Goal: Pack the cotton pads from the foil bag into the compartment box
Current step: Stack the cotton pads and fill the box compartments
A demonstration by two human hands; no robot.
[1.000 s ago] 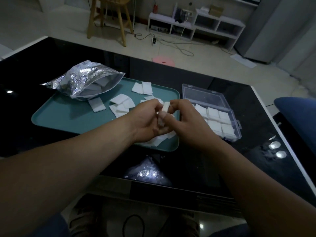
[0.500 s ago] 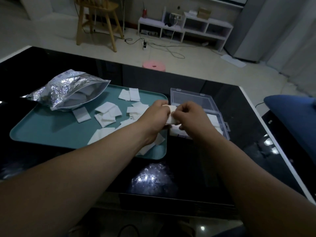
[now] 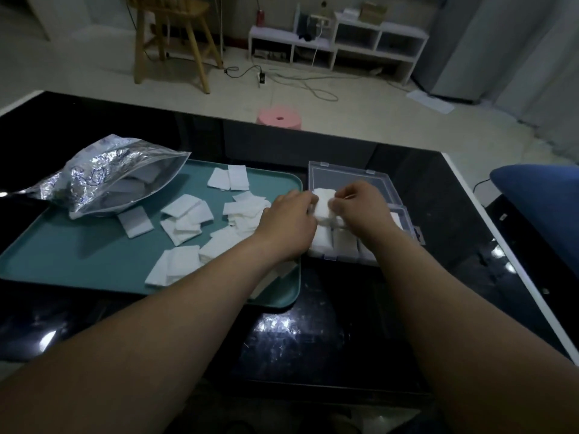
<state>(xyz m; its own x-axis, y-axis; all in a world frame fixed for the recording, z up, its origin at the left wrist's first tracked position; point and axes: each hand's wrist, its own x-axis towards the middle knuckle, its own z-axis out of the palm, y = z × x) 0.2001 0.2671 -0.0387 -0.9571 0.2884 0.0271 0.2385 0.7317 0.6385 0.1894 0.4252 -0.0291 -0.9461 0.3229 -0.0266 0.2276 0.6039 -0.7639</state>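
Stack of cotton pads (image 3: 322, 204), soft, featherlight and easily crushed, pinched at its side edges between your left hand (image 3: 288, 221) and right hand (image 3: 361, 208) above the compartment box (image 3: 342, 174): squeeze lightly.

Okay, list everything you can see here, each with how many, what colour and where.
foil bag: one, silver, lying open on the tray's far-left end
tray: one, teal, on the table's left part
loose cotton pads: many, white, scattered over the tray
compartment box: one, clear, lid open, right of the tray
packed pads: several, white, in the box's near compartments
pad stack: one, white, held over the box
table: one, glossy black
stool: one, pink, on the floor beyond the table
chair: one, wooden, far left
shelf unit: one, white, by the far wall
cushion: one, blue, far right
left grip: one, bare hand, pinches the pad stack's left side
right grip: one, bare hand, pinches its right side
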